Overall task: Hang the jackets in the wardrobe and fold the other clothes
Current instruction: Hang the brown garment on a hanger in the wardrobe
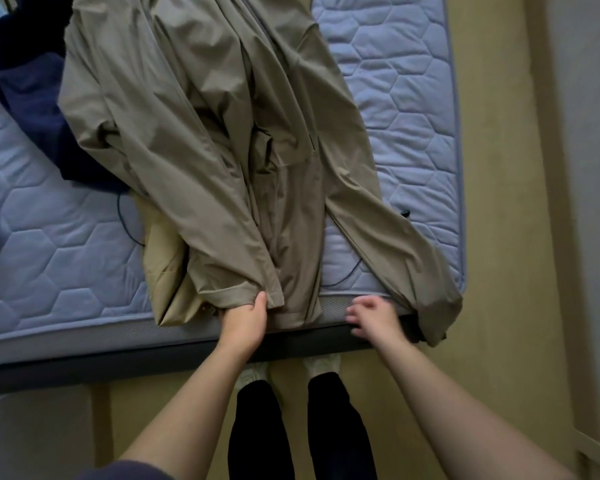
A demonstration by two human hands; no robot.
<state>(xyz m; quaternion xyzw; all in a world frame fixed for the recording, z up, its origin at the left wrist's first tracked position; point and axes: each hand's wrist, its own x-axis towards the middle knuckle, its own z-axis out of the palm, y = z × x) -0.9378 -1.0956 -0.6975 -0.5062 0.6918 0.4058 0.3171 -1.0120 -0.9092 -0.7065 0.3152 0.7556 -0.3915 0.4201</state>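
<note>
Khaki jacket [194, 116] lies spread on the quilted blue-grey mattress [406, 98], hem toward the person, top running out of frame at the far side. One sleeve lies along the jacket's body w/ its cuff at the near mattress edge, where the left hand [245, 318] pinches it, thumb on top & fingers tucked under. Other sleeve runs diagonally to the mattress corner & its end droops over the edge. Right hand [373, 317] is blurred, fingers loosely spread, holding nothing, over the mattress edge just beside that sleeve. Tan garment [161, 268] sticks out from under the jacket; navy garment [32, 95] is bunched at far left, touching the jacket. Dark bed frame [84, 365] below the mattress, yellowish floor [492, 237] around it. Person's feet in pale footwear [321, 363] & black trousers stand at the frame.
</note>
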